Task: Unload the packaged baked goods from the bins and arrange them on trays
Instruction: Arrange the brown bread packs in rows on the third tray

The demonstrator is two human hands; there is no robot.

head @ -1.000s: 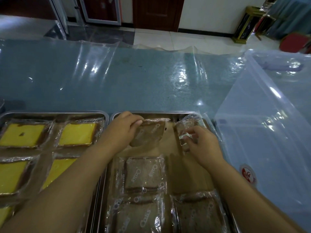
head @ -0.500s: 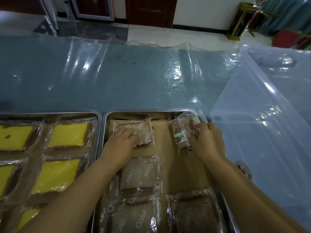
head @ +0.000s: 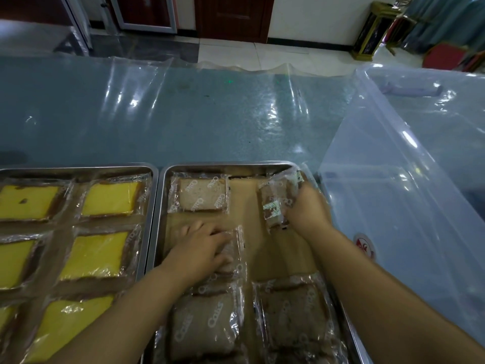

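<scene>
Meanwhile, on the right-hand tray (head: 168, 177), the left hand (head: 203, 249) lay flat, fingers spread, on a wrapped brown cake (head: 232, 254) in its middle row. The right hand (head: 308, 210) gripped another wrapped cake (head: 275, 200) (tilted on edge) at the tray's far right corner, beside the clear bin (head: 393, 206).

dark door (head: 233, 17); red chair (head: 443, 56); gold-trimmed stand (head: 368, 38).
</scene>
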